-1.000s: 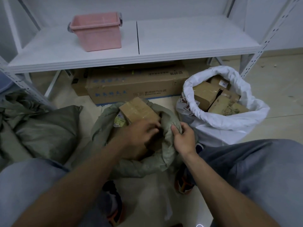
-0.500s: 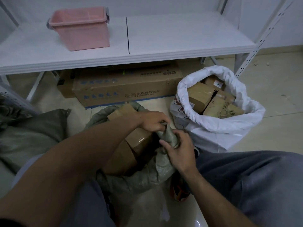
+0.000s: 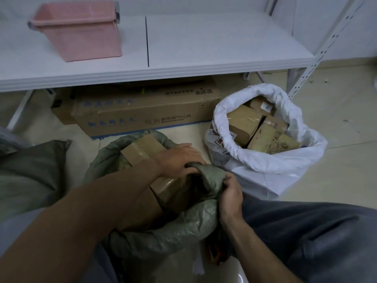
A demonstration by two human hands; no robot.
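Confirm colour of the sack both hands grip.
Dull grey-green, woven texture; the sack shows best in the head view.

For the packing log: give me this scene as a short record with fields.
Work: green sack with a taped box inside, mouth bunched
Left: left grip holds the sack's rim above the box
Right: right grip clutches the bunched rim
Beside: white sack, open, full of cardboard parcels
Storage: shelf bears a pink tub; long carton beneath
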